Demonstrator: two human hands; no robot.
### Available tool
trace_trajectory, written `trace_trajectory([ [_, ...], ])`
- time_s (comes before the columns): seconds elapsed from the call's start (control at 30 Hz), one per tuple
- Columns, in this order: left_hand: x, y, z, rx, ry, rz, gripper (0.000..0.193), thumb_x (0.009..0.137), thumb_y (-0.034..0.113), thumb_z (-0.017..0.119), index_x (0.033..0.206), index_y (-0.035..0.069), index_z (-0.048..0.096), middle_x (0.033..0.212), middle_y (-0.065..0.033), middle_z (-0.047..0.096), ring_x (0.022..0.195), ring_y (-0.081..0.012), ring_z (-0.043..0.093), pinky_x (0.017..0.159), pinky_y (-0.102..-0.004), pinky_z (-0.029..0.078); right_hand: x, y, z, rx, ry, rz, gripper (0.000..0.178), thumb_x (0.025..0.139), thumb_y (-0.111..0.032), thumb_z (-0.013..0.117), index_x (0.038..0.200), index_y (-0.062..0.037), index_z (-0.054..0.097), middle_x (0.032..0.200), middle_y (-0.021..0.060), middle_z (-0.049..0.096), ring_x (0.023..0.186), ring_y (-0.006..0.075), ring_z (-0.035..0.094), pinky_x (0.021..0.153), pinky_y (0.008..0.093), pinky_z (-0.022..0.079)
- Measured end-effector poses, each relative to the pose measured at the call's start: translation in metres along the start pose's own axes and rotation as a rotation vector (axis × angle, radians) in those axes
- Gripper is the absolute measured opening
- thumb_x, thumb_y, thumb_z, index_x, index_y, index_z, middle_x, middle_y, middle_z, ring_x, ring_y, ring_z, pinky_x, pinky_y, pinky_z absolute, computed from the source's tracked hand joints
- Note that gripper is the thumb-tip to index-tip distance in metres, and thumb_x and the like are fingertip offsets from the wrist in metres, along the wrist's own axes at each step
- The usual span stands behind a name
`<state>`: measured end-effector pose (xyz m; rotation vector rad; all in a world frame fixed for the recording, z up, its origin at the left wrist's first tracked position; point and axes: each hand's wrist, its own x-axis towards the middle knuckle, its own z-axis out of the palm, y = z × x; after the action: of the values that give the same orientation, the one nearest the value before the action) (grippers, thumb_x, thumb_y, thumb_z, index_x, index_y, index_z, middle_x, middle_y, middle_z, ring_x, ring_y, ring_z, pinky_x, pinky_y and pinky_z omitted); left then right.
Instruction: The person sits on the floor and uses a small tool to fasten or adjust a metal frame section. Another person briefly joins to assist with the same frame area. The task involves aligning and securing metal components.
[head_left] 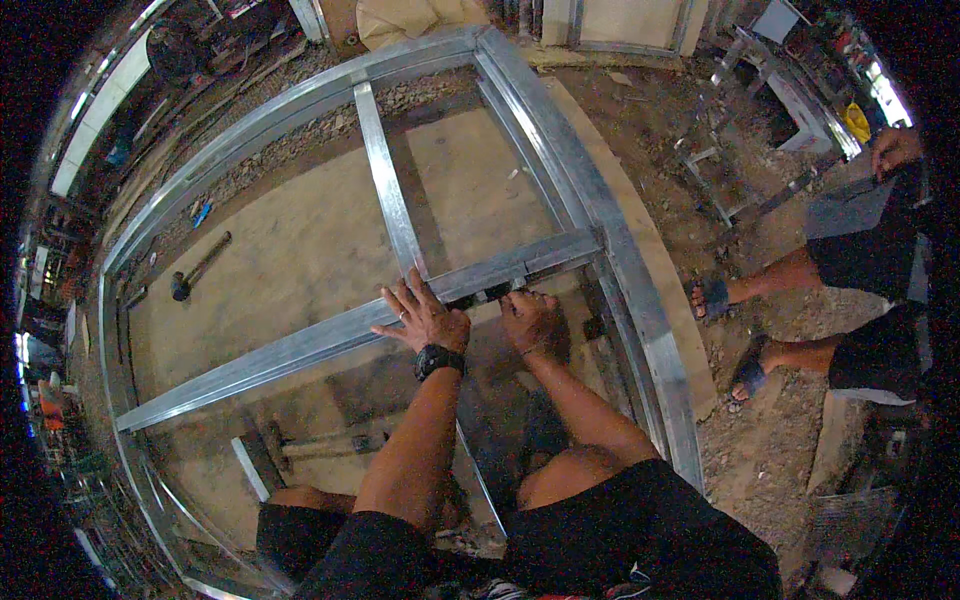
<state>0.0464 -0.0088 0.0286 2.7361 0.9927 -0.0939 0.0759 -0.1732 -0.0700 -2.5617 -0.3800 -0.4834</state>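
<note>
Framework [565, 150] of silvery metal lies across the floor, and the worker sits low at its near side. Over to the right stands another person [860, 270] in dark shorts and sandals. A long crossbar [280, 355] spans the frame, meeting a thinner strut [386, 170] from the far side. The left hand [430, 325] presses flat on the crossbar, fingers spread; the right hand [533, 320] is curled closed on a dark piece [490, 294] against the bar's near edge. A mallet [186, 281] lies inside the frame, left of a black wristwatch [440, 360].
</note>
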Motion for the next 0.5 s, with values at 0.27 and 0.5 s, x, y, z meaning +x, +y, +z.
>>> trace_trajectory([
  [0.27, -0.002, -0.003, -0.004, -0.06, 0.014, 0.005, 0.106, 0.075, 0.026, 0.078, 0.164, 0.02, 0.021, 0.168, -0.0103, 0.026, 0.161, -0.0343, 0.006, 0.115, -0.0825, 0.0, 0.013, -0.033, -0.043, 0.013, -0.221, 0.157, 0.023, 0.096, -0.032, 0.065, 0.089, -0.011, 0.07, 0.083, 0.0192, 0.068, 0.084, 0.0395, 0.064, 0.09, 0.0527, 0.045],
  [0.5, -0.006, 0.004, -0.003, 0.016, -0.021, 0.036, 0.102, 0.077, 0.04, 0.077, 0.163, 0.021, 0.024, 0.171, -0.0099, 0.021, 0.161, -0.0333, 0.004, 0.112, -0.0847, -0.004, 0.007, -0.012, -0.024, 0.014, -0.057, 0.078, 0.02, 0.094, -0.028, 0.068, 0.088, -0.0089, 0.07, 0.083, 0.0181, 0.068, 0.082, 0.0398, 0.064, 0.084, 0.0514, 0.045],
])
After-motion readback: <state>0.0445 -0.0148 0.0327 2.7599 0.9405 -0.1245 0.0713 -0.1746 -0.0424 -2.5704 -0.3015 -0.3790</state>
